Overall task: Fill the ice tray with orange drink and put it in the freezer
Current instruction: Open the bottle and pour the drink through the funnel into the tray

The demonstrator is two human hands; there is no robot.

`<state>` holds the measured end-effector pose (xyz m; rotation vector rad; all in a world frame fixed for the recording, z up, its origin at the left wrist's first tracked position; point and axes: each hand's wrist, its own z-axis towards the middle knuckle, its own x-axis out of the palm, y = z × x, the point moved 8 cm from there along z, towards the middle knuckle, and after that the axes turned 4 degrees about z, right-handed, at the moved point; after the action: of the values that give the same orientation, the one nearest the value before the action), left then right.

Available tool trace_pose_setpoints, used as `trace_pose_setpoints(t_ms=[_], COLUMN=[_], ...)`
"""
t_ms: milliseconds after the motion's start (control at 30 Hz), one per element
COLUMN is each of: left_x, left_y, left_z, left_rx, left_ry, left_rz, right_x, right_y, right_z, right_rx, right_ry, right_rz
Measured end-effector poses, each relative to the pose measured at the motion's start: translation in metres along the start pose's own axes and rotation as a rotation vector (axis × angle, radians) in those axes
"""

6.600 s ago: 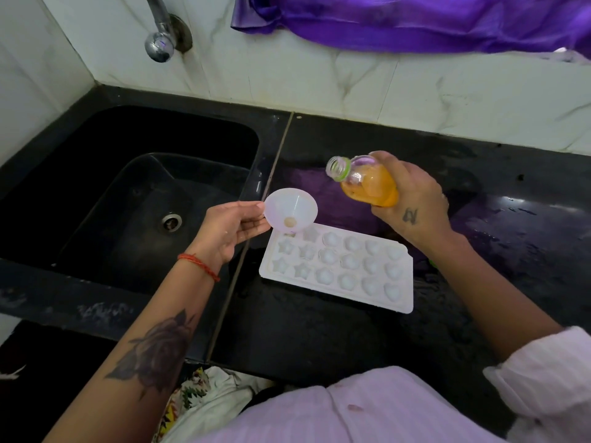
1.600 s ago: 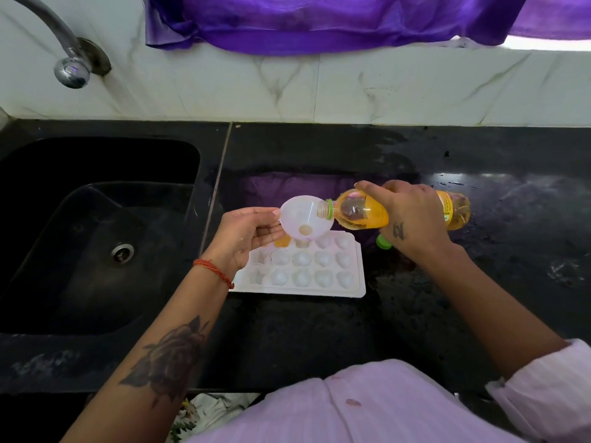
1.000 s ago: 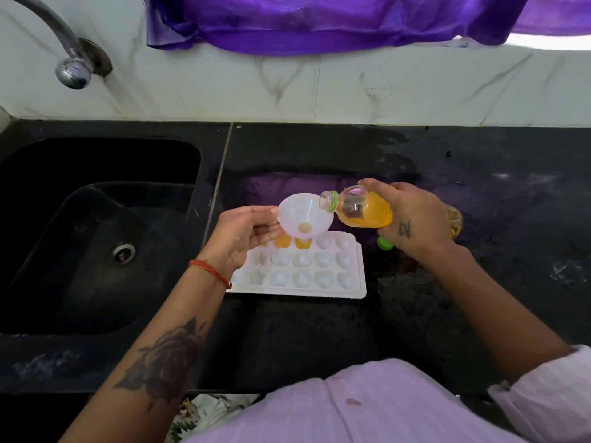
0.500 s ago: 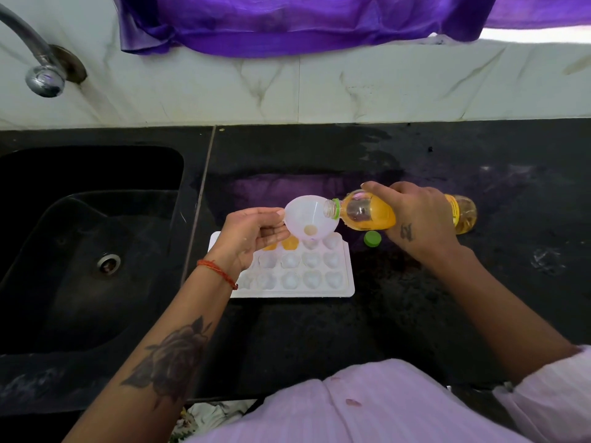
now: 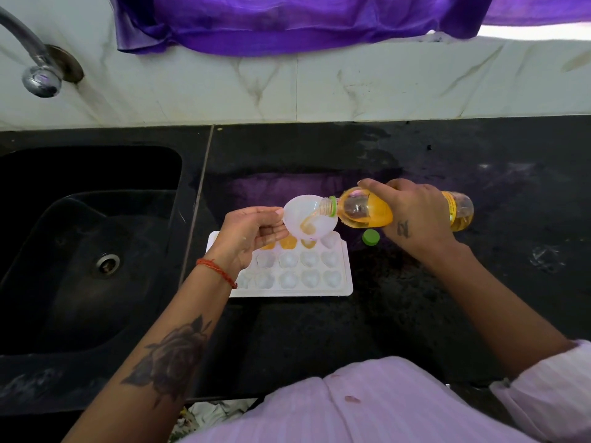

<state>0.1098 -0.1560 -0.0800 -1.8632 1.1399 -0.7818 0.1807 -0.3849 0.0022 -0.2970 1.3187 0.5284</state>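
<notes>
A white ice tray [image 5: 347,282] lies on the black counter, just right of the sink. Three cells in its far row hold orange drink; the other visible cells look white. My left hand [image 5: 252,235] holds a small white funnel [image 5: 308,219] over the far row. My right hand [image 5: 412,215] grips a clear bottle of orange drink [image 5: 364,211], tipped almost level with its mouth at the funnel's rim. Orange drink is running into the funnel. My left hand and wrist hide the tray's left part.
The bottle's green cap [image 5: 371,236] lies on the counter [image 5: 415,314] right of the tray. A black sink [image 5: 89,251] with a drain fills the left side, under a steel tap [image 5: 38,75]. Purple cloth [image 5: 287,24] hangs over the white marble wall.
The funnel has moved right along the tray's far row, and more cells there hold orange drink. Drink is now flowing from the bottle into the funnel.
</notes>
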Motion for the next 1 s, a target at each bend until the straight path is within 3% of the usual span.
trace_pose_setpoints(t_ms=[333, 1000], left_x=[0.011, 0.040], left_y=[-0.008, 0.002], left_z=[-0.003, 0.000], left_rx=[0.022, 0.014], left_ry=[0.039, 0.054], left_rz=[-0.018, 0.026], right_x=[-0.009, -0.013], right_y=[-0.008, -0.029], right_z=[-0.007, -0.021], right_rx=[0.047, 0.066], right_ry=[-0.023, -0.005], right_rz=[0.113, -0.041])
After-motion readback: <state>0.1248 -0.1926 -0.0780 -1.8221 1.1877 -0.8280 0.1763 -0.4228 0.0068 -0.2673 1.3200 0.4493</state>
